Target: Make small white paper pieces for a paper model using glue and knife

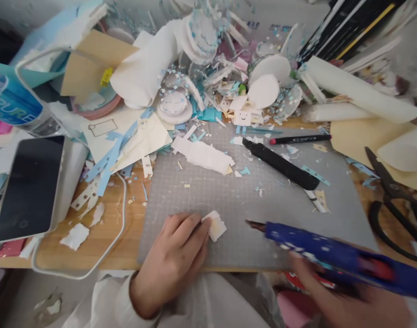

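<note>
My left hand [181,253] rests on the grey cutting mat [297,200], its fingers curled together at the left edge of a small white paper piece [216,226]. That piece has uneven edges and a yellowish patch in its middle. At the lower right my right hand [357,298], blurred by motion, grips a blue hot glue gun [317,248]. Its nozzle points left, toward the paper piece and apart from it. Farther up the mat lie a folded white paper strip [208,156] and a black utility knife [283,166].
Black scissors [393,191] lie at the right and a pen [300,139] near the mat's far edge. On the left are a phone [30,182], a white cable [124,214] and a water bottle [17,102]. Paper rolls [362,89] and scraps crowd the back.
</note>
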Demonstrator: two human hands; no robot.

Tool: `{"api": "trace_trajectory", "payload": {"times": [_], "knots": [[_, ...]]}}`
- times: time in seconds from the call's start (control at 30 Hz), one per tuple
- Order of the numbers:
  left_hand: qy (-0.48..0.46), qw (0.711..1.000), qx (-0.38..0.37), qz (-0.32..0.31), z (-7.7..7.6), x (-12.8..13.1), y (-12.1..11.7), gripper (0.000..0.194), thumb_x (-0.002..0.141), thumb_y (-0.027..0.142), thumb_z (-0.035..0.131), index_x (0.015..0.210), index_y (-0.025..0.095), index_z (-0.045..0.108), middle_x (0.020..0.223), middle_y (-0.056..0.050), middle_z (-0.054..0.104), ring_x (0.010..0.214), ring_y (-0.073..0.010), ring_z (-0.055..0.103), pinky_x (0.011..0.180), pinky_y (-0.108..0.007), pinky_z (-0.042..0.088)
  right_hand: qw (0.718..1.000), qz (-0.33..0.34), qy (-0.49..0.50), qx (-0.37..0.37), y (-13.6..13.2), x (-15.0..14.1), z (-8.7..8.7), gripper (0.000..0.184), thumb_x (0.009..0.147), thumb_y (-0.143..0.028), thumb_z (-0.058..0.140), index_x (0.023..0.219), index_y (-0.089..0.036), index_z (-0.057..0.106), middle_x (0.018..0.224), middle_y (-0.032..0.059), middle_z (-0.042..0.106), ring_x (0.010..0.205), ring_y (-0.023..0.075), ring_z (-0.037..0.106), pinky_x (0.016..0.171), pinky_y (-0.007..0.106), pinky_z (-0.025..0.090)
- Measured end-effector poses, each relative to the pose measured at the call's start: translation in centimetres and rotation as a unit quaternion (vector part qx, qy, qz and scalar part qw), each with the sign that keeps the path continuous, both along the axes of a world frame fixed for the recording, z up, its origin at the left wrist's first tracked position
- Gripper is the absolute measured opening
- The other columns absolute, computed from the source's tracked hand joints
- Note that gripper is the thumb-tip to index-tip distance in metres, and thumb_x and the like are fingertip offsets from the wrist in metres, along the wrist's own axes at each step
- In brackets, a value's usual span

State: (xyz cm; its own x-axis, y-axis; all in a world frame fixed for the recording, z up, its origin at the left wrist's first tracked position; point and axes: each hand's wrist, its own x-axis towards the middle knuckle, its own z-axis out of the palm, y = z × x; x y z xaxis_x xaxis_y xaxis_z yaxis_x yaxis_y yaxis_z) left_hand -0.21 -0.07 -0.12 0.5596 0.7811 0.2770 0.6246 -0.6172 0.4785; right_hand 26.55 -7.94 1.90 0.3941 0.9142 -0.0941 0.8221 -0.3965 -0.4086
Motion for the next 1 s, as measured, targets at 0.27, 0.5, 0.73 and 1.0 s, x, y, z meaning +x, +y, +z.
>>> {"api": "trace_trajectory", "payload": {"times": [0.27, 0.5, 0.73, 1.0], "knots": [[0.008, 1.0, -0.003, -0.011, -0.2, -0.2, 0.0, 0.035, 0.091, 0.009, 0.052, 0.125, 0.007, 0.055, 0.11, -0.014, 0.065, 0.096, -0.0262, 0.057, 0.083, -0.041, 0.053, 0.998, 0.043, 0.007, 0.043, 2.7, -4.1, -0.1, 0.021, 0.079, -0.042, 0.055, 0.091, -0.026, 0.06, 0.078, 0.0025, 0.069, 0.07, 0.0238, 0.069, 0.064, 0.033, 0.054], [0.003, 1.0, -0.017, -0.022, 0.0, -0.2, 0.2, 0.035, 0.091, 0.008, 0.052, 0.125, 0.002, 0.055, 0.109, -0.014, 0.066, 0.094, -0.0255, 0.056, 0.08, -0.039, 0.052, 0.997, 0.062, -0.009, 0.035, 3.1, -4.2, -0.3, 0.02, 0.08, -0.039, 0.056, 0.095, -0.026, 0.057, 0.082, 0.0029, 0.07, 0.075, 0.0243, 0.069, 0.068, 0.033, 0.054], [0.001, 1.0, -0.021, -0.022, 0.0, -0.2, 0.4, 0.031, 0.092, 0.008, 0.049, 0.122, 0.003, 0.057, 0.107, -0.013, 0.067, 0.092, -0.0247, 0.056, 0.079, -0.038, 0.051, 0.996, 0.089, -0.028, 0.018, 3.7, -4.2, -0.2, 0.018, 0.083, -0.037, 0.055, 0.097, -0.026, 0.055, 0.081, 0.0018, 0.069, 0.072, 0.0239, 0.069, 0.065, 0.034, 0.052], [0.008, 0.999, -0.019, -0.031, 0.1, -0.2, 0.3, 0.033, 0.092, 0.007, 0.048, 0.124, 0.0, 0.055, 0.107, -0.014, 0.067, 0.092, -0.0248, 0.056, 0.075, -0.039, 0.053, 0.991, 0.124, -0.041, 0.004, 3.8, -4.1, 0.2, 0.013, 0.087, -0.038, 0.051, 0.089, -0.027, 0.057, 0.076, 0.0019, 0.067, 0.067, 0.0224, 0.067, 0.062, 0.032, 0.049]]}}
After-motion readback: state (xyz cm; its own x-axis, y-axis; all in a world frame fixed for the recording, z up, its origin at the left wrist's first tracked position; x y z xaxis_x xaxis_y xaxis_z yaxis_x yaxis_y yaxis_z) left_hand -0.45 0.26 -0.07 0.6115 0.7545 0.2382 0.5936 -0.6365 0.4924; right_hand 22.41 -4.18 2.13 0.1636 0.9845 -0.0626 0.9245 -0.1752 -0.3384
